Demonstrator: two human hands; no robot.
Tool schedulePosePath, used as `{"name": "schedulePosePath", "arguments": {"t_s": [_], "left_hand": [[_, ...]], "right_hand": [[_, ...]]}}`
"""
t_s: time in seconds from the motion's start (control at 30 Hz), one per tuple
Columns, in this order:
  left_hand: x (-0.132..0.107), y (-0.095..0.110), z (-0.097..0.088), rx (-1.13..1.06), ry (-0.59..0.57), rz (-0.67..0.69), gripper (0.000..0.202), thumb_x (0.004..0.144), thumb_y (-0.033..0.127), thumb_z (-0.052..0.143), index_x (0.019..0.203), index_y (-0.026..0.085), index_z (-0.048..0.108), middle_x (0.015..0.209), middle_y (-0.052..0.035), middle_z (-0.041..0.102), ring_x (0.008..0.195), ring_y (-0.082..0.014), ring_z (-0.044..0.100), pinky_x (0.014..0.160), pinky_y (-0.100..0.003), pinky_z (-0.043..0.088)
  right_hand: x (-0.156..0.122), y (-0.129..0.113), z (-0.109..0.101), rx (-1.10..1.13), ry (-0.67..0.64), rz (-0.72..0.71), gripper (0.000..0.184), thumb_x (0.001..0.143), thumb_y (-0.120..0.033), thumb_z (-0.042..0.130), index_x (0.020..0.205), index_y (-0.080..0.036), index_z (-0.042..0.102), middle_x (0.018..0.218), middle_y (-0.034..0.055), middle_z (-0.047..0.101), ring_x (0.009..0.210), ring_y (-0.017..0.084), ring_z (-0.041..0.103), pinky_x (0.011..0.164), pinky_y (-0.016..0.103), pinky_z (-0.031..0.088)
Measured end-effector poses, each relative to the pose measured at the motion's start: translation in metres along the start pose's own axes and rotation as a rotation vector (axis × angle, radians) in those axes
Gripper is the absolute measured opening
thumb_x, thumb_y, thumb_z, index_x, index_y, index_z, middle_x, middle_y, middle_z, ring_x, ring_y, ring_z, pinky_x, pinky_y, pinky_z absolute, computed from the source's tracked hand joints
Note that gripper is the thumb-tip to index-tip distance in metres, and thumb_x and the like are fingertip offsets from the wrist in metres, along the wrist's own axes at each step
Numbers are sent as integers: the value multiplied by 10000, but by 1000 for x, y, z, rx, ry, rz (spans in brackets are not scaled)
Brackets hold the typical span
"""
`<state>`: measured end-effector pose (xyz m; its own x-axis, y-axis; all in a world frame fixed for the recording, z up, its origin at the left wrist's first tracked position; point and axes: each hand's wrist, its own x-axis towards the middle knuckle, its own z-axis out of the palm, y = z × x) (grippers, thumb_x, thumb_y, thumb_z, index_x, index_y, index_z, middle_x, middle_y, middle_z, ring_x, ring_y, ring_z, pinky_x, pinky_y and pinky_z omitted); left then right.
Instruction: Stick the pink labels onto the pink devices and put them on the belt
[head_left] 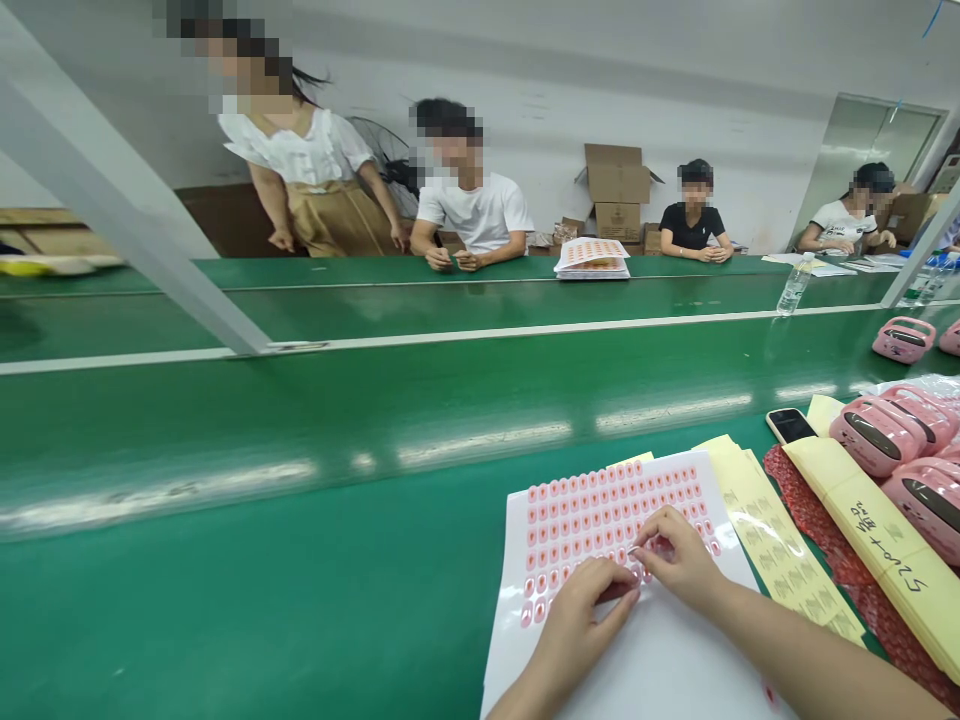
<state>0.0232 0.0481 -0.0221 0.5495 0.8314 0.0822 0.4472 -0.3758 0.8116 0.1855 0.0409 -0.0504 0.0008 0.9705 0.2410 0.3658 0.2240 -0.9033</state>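
Observation:
A white sheet of small pink oval stickers with red centres lies on the green work surface before me. My right hand pinches over the middle of the sheet, with a small pale piece, seemingly a sticker, at its fingertips. Close beside it, my left hand rests on the sheet's lower rows, thumb and forefinger bent together. Whatever lies between those left fingertips is too small to make out. The sheet's lower half is mostly bare white.
Yellow label sheets lie to the right, beside a folded yellow stack with handwriting, red bubble wrap, a phone and pink cases. Across the green belt are several people, a paper stack and a water bottle.

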Motion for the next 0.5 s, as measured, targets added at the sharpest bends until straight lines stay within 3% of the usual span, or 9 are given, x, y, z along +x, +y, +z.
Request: {"name": "schedulePosePath", "arguments": {"t_s": [0.5], "left_hand": [[-1, -2, 1, 33, 10, 12, 160, 745, 258, 483, 751, 193, 630, 736, -55, 658, 714, -195, 610, 659, -312, 500]], "right_hand": [[-1, 0, -1, -24, -11, -18, 74, 706, -122, 578, 725, -192, 592, 768, 27, 531, 732, 165, 524, 648, 288, 436]]}}
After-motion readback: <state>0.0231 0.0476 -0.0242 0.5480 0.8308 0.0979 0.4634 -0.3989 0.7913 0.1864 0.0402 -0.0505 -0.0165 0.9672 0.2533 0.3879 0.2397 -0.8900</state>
